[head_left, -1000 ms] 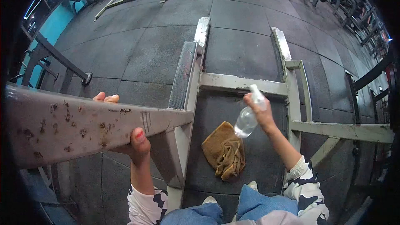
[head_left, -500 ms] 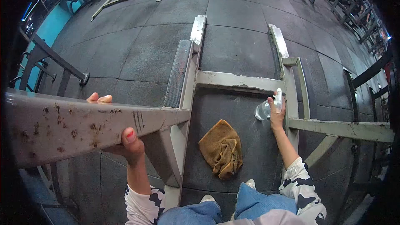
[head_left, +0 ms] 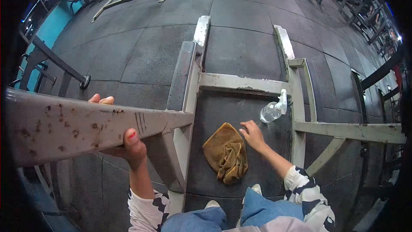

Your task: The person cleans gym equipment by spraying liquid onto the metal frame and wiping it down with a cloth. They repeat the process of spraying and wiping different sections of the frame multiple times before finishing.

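Reaching down to the floor (head_left: 240, 51), the right hand (head_left: 252, 134) hangs open, fingers loosely spread and holding nothing, just beside the brown cloth (head_left: 225, 152). The cloth lies crumpled at about 8 o'clock from that hand; whether the fingertips touch it I cannot tell. By my reading the step in hand is picking up the cloth, which calls for closing the fingers over its near edge. The spray bottle (head_left: 272, 111) leans on the frame rail (head_left: 296, 116) at 1 o'clock. The left hand (head_left: 131, 148) is wrapped round the rusty beam (head_left: 64, 124), thumb underneath.
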Action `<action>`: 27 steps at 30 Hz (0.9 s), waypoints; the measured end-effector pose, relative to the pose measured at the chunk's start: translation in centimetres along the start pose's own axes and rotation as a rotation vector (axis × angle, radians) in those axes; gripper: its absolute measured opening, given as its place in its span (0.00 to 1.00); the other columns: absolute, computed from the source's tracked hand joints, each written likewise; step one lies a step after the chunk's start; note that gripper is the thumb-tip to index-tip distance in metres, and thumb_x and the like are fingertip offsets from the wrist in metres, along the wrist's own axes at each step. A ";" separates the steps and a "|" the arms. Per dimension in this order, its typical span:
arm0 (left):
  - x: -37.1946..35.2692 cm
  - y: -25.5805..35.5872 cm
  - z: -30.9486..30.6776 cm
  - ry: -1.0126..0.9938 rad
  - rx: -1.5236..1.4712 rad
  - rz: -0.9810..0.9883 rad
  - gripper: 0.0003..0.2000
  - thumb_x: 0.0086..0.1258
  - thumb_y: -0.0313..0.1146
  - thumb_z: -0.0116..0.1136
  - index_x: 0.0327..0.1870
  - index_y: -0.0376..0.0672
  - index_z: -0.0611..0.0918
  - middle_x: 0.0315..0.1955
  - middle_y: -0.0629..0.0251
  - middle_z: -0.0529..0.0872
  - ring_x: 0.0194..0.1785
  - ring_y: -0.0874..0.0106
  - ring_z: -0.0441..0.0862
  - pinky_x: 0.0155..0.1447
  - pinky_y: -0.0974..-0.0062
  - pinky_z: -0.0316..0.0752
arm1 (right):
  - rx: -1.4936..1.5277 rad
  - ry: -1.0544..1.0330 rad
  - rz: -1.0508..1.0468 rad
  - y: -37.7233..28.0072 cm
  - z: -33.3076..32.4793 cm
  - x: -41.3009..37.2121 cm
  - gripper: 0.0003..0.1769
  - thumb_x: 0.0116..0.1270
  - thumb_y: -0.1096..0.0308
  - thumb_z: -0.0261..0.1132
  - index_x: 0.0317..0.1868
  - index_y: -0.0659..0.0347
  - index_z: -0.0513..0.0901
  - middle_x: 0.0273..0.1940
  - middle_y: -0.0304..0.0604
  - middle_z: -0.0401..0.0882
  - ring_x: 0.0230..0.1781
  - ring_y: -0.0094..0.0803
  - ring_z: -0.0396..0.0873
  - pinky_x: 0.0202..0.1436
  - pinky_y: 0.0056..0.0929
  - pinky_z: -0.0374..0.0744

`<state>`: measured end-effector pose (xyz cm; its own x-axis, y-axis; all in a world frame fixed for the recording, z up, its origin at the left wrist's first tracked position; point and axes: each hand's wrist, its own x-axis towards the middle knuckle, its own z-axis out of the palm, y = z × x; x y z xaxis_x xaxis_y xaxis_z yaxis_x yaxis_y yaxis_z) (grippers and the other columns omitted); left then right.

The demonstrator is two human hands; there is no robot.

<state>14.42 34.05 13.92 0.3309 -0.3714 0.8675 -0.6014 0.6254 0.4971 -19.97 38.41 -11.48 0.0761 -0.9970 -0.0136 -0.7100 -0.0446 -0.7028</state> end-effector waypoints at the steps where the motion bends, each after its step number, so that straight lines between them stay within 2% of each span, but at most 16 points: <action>1: -0.1 0.2 -0.1 -0.010 0.006 -0.032 0.44 0.56 0.65 0.59 0.62 0.38 0.59 0.51 0.50 0.74 0.58 0.59 0.71 0.61 0.58 0.71 | 0.002 0.004 -0.003 0.3 0.8 0.9 0.20 0.62 0.63 0.67 0.52 0.64 0.78 0.47 0.51 0.74 0.50 0.46 0.74 0.54 0.36 0.74; 3: -0.2 0.4 0.0 -0.019 0.014 -0.060 0.44 0.56 0.64 0.60 0.63 0.39 0.58 0.51 0.50 0.74 0.58 0.60 0.71 0.61 0.60 0.73 | -0.212 0.043 -0.100 -0.1 2.0 2.1 0.25 0.60 0.58 0.68 0.54 0.63 0.78 0.48 0.49 0.74 0.51 0.47 0.72 0.53 0.39 0.73; 6: -0.2 0.5 0.4 0.029 -0.019 -0.048 0.45 0.55 0.65 0.61 0.63 0.40 0.58 0.51 0.51 0.74 0.57 0.61 0.72 0.60 0.61 0.74 | -0.379 -0.005 -0.169 -0.9 3.2 2.0 0.27 0.58 0.56 0.70 0.54 0.62 0.78 0.50 0.47 0.73 0.52 0.44 0.71 0.52 0.40 0.72; 11: 0.0 0.2 0.3 0.011 -0.019 -0.024 0.46 0.53 0.66 0.62 0.62 0.38 0.59 0.50 0.51 0.74 0.56 0.61 0.73 0.57 0.61 0.75 | -0.419 -0.042 -0.227 -0.7 3.8 1.6 0.27 0.58 0.56 0.69 0.54 0.62 0.78 0.48 0.45 0.72 0.50 0.41 0.70 0.52 0.39 0.72; 13: 0.0 0.3 0.4 0.023 -0.018 -0.038 0.46 0.53 0.66 0.62 0.62 0.38 0.59 0.50 0.51 0.74 0.55 0.61 0.73 0.57 0.61 0.75 | -0.391 -0.063 -0.232 -0.1 4.0 1.4 0.18 0.58 0.60 0.68 0.44 0.62 0.79 0.45 0.45 0.73 0.48 0.41 0.71 0.50 0.39 0.72; 14: -0.1 0.5 0.5 0.034 -0.016 -0.053 0.47 0.53 0.67 0.62 0.61 0.37 0.59 0.50 0.51 0.74 0.55 0.62 0.73 0.56 0.61 0.75 | -0.393 -0.063 -0.231 -0.3 3.8 1.4 0.18 0.58 0.60 0.68 0.44 0.62 0.79 0.45 0.45 0.73 0.48 0.41 0.71 0.50 0.39 0.72; 16: 0.0 0.6 0.6 0.041 -0.024 -0.045 0.47 0.53 0.67 0.62 0.61 0.37 0.59 0.50 0.51 0.74 0.55 0.62 0.73 0.56 0.61 0.75 | -0.216 -0.091 -0.154 -0.6 3.5 1.4 0.11 0.60 0.64 0.65 0.36 0.63 0.77 0.40 0.46 0.74 0.43 0.39 0.73 0.48 0.36 0.72; 17: 0.1 0.6 0.7 0.048 -0.030 -0.037 0.46 0.53 0.67 0.62 0.61 0.37 0.59 0.50 0.51 0.74 0.55 0.62 0.72 0.56 0.61 0.75 | -0.215 -0.091 -0.153 -1.3 2.9 1.7 0.11 0.60 0.64 0.65 0.36 0.63 0.77 0.40 0.46 0.74 0.43 0.39 0.73 0.48 0.36 0.72; 19: 0.0 0.4 0.7 0.051 -0.030 -0.046 0.46 0.53 0.67 0.61 0.61 0.38 0.59 0.50 0.51 0.74 0.55 0.62 0.72 0.56 0.61 0.75 | 0.220 -0.303 0.273 -4.1 1.0 3.1 0.09 0.61 0.65 0.63 0.34 0.63 0.75 0.34 0.41 0.75 0.35 0.31 0.73 0.42 0.31 0.73; 20: -0.1 0.3 0.6 0.053 -0.031 -0.053 0.47 0.53 0.67 0.61 0.61 0.38 0.58 0.50 0.51 0.74 0.55 0.62 0.72 0.55 0.61 0.75 | 0.221 -0.304 0.274 -4.9 0.4 3.8 0.09 0.61 0.65 0.63 0.34 0.63 0.75 0.34 0.41 0.75 0.35 0.31 0.73 0.42 0.31 0.73; 22: -0.1 0.5 0.5 0.038 -0.014 -0.060 0.47 0.53 0.67 0.61 0.62 0.38 0.57 0.50 0.51 0.74 0.55 0.62 0.72 0.55 0.61 0.75 | 0.481 -0.239 0.238 -6.6 -0.4 5.3 0.09 0.64 0.65 0.61 0.37 0.63 0.75 0.31 0.36 0.75 0.32 0.23 0.72 0.39 0.28 0.73; 23: -0.1 0.5 0.4 0.024 0.001 -0.065 0.47 0.54 0.67 0.60 0.62 0.39 0.57 0.50 0.51 0.74 0.54 0.62 0.73 0.55 0.61 0.75 | 0.482 -0.241 0.237 -7.8 -0.7 6.0 0.09 0.64 0.65 0.61 0.37 0.63 0.75 0.31 0.36 0.75 0.32 0.23 0.72 0.39 0.28 0.73; 25: -0.1 0.4 0.4 0.020 0.001 -0.054 0.46 0.54 0.67 0.59 0.62 0.39 0.56 0.50 0.51 0.74 0.55 0.62 0.72 0.56 0.60 0.74 | 0.802 -0.111 0.083 -10.7 -1.2 7.4 0.07 0.66 0.66 0.61 0.39 0.61 0.75 0.31 0.33 0.74 0.34 0.20 0.72 0.39 0.26 0.75; 26: -0.1 0.3 0.3 0.016 -0.001 -0.042 0.46 0.55 0.67 0.59 0.62 0.39 0.56 0.49 0.51 0.74 0.55 0.61 0.72 0.57 0.59 0.73 | 0.804 -0.112 0.082 -11.9 -1.5 8.3 0.07 0.66 0.66 0.61 0.39 0.61 0.75 0.31 0.33 0.74 0.34 0.20 0.72 0.39 0.26 0.75; 27: 0.0 0.2 0.3 0.017 0.000 -0.040 0.46 0.55 0.67 0.59 0.62 0.39 0.56 0.49 0.51 0.74 0.55 0.61 0.72 0.57 0.59 0.73 | 0.752 -0.050 0.029 -13.1 -1.8 9.3 0.10 0.66 0.66 0.62 0.41 0.63 0.74 0.31 0.39 0.77 0.33 0.24 0.74 0.39 0.27 0.75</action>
<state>14.02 33.99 14.01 0.3669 -0.3847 0.8470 -0.5877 0.6099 0.5316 -11.16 29.56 -1.12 0.1087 -0.9923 -0.0590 -0.0446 0.0544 -0.9975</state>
